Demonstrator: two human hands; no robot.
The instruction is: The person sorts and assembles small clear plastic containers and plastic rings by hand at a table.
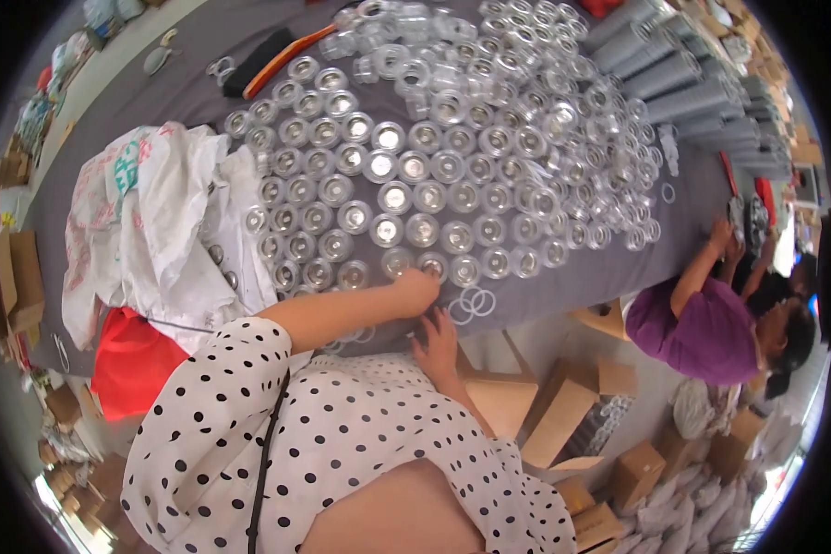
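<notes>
The grey counter is spread with rows of clear cups, a metal disc seen in many; those at the far side are heaped and hard to tell apart. One near-edge cup is touched by the left hand; whether it is gripped cannot be told. The right hand is held near rings, fingers parted, any grasp unclear. Clear items are partly hidden inside a carton.
</notes>
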